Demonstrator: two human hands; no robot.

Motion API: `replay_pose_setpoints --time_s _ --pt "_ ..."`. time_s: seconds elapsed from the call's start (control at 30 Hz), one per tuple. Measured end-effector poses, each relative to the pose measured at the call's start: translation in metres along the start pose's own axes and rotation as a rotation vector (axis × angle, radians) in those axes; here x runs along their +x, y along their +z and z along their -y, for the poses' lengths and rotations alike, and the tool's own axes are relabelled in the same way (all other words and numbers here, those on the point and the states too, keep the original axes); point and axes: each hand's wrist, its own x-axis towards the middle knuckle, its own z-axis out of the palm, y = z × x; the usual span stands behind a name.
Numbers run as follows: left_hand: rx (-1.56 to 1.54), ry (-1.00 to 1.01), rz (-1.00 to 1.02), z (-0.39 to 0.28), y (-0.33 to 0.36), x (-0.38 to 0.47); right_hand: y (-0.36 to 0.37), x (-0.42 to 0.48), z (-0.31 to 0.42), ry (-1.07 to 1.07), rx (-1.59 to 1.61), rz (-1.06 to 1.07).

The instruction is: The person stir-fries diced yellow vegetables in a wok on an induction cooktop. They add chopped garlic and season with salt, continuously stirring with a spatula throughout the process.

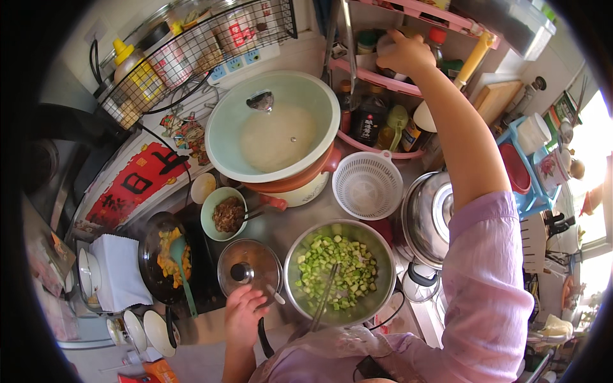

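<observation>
My right hand (pixel 409 52) reaches up to the corner shelf, its fingers over a round container (pixel 387 45) that they partly hide. Lower down, my left hand (pixel 245 311) has its fingers apart and holds nothing. It is close to the glass lid (pixel 251 261) with a black knob, on a small pan. Right of that lid, a steel bowl (pixel 293 282) holds diced green vegetable pieces, with chopsticks (pixel 325 294) resting in it. A pale green bowl (pixel 207 218) of minced brown filling has dark utensil handles leaning out.
A large pale green basin (pixel 215 139) contains whitish contents under a transparent cover. Beside it stands a white colander (pixel 368 186). A black wok (pixel 151 268) holds yellow-orange food and a green spatula (pixel 178 253). Bottles fill the pink shelf (pixel 378 76); a lidded steel pot (pixel 424 215) is at right.
</observation>
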Motion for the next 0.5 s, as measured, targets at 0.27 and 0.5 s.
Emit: replay_pose_setpoints --time_s 0.27,0.5 --pt "-0.060 0.067 -0.244 0.010 -0.054 -0.040 0.019 0.033 -0.004 -0.138 -0.130 0.115" --pt "-0.094 0.069 -0.206 0.017 -0.076 -0.038 0.015 -0.026 0.015 -0.441 -0.174 -0.413"
